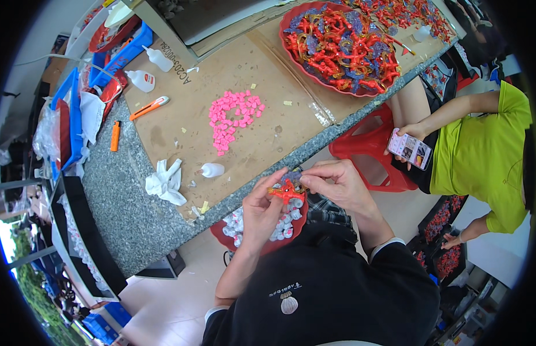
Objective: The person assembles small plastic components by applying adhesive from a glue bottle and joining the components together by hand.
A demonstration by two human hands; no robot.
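Note:
My left hand (261,212) grips a small orange-red plastic figurine (287,192) with a translucent purple part (292,175) at its top. Thumb and fingertips of my right hand (340,183) are pinched at that purple part, just beyond the table's front edge. Whether the purple part is fixed to the figurine is too small to tell. Below both hands, a red bowl (301,224) at my lap contains several small white-grey pieces (286,226). Closest to my hands on the table lies a small white squeeze bottle (212,170).
Cardboard (181,115) covers much of the stone table (124,213). On it lie pink pieces (233,118) and a large red bowl (284,43) of figurines. Bottles (142,81), an orange cutter (150,108) and crumpled tissue (166,181) are left. A person (481,150) sits right, holding a phone (409,149).

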